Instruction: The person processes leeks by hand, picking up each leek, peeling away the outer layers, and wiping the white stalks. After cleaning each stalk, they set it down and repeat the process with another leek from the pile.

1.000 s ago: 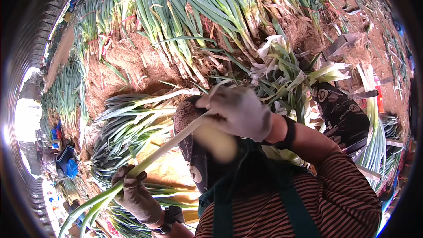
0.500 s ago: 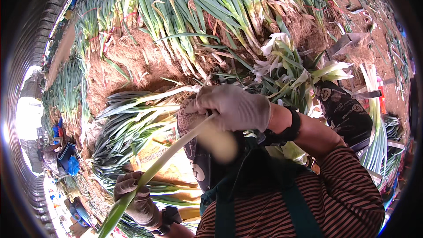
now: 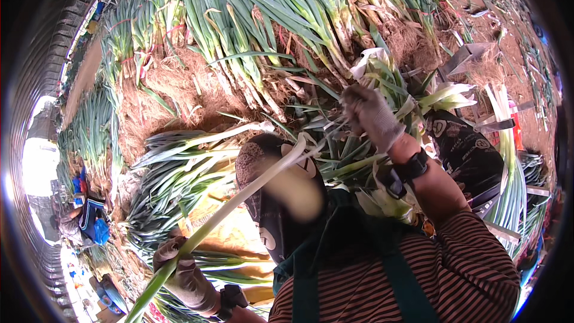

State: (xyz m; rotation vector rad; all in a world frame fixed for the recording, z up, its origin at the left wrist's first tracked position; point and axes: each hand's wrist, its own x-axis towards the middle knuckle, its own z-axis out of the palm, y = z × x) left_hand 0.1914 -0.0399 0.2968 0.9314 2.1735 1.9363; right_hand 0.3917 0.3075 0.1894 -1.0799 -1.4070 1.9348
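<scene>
My gloved left hand [image 3: 182, 269] is closed around a long green onion [image 3: 239, 198], at its green part. The stalk slants up to the right, its white end in front of my dark-clothed knee [image 3: 263, 167]. At that white end, a thin pale strip of skin [image 3: 320, 145] peels off toward my gloved right hand [image 3: 372, 116]. My right hand is closed on the strip, though the pinch itself is partly blurred. Beneath it lies a heap of stripped leaves and pale skins [image 3: 382, 75].
Bundled green onions with brown roots [image 3: 257, 30] fill the far side. More onions [image 3: 173, 185] lie on a yellow sack [image 3: 218, 221] at my left. Upright onions [image 3: 508, 167] lean against a metal frame [image 3: 496, 125] at my right. A blue-and-dark bundle [image 3: 92, 221] is at the far left.
My right hand has moved away from the onion's white end, to the right and farther from me, drawing a thin strip of skin along. My left hand still holds the stalk.
</scene>
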